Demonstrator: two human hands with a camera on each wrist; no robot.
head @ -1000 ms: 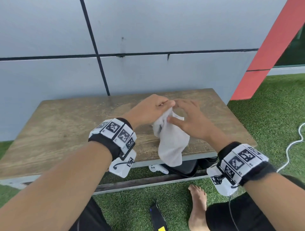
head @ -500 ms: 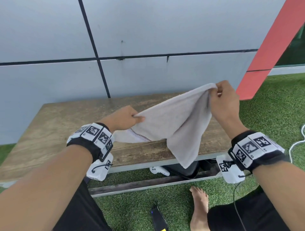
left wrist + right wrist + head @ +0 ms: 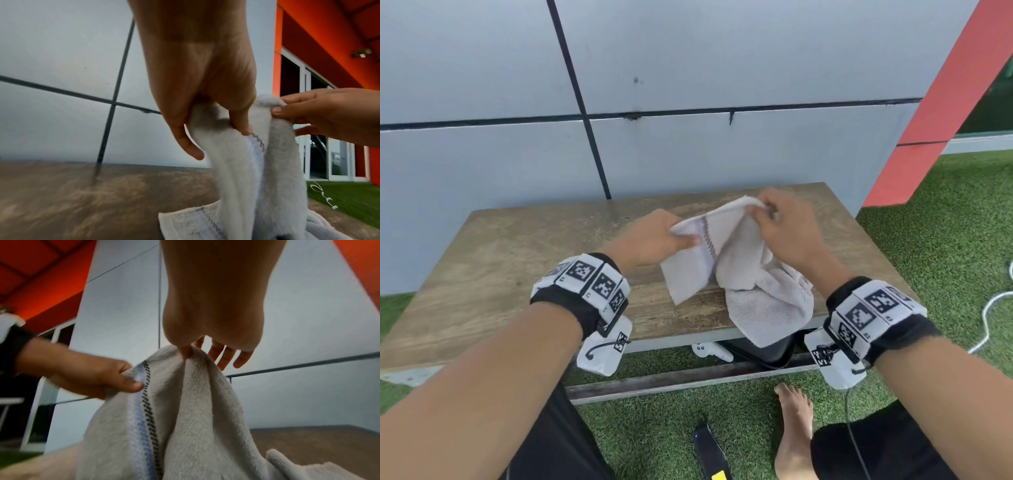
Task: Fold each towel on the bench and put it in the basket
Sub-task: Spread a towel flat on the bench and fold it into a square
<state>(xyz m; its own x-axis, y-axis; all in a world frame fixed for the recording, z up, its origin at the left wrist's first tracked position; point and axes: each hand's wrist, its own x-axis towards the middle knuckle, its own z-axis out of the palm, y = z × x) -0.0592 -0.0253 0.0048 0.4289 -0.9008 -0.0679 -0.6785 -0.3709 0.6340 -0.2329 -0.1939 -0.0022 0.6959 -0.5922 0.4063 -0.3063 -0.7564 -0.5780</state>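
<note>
A white towel (image 3: 753, 284) with a dark zigzag and blue stripe near its hem hangs between both hands above the wooden bench (image 3: 517, 267). My left hand (image 3: 654, 236) pinches the striped edge (image 3: 242, 129) between thumb and fingers. My right hand (image 3: 780, 226) pinches the upper edge a little to the right (image 3: 187, 352), with its other fingers spread. The towel's lower part drapes onto the bench and hangs over its front edge. No basket is in view.
A grey panelled wall (image 3: 688, 68) stands right behind the bench. Artificial grass (image 3: 945, 240) surrounds it. Under the bench lie a black object (image 3: 763, 353) and a white controller (image 3: 712, 351). A bare foot (image 3: 794, 428) and a dark device (image 3: 710, 452) are on the grass.
The hands first spread apart, stretching the towel out, then came back together. The right hand dropped from high on the right toward the left hand, and the towel now sags onto the bench.
</note>
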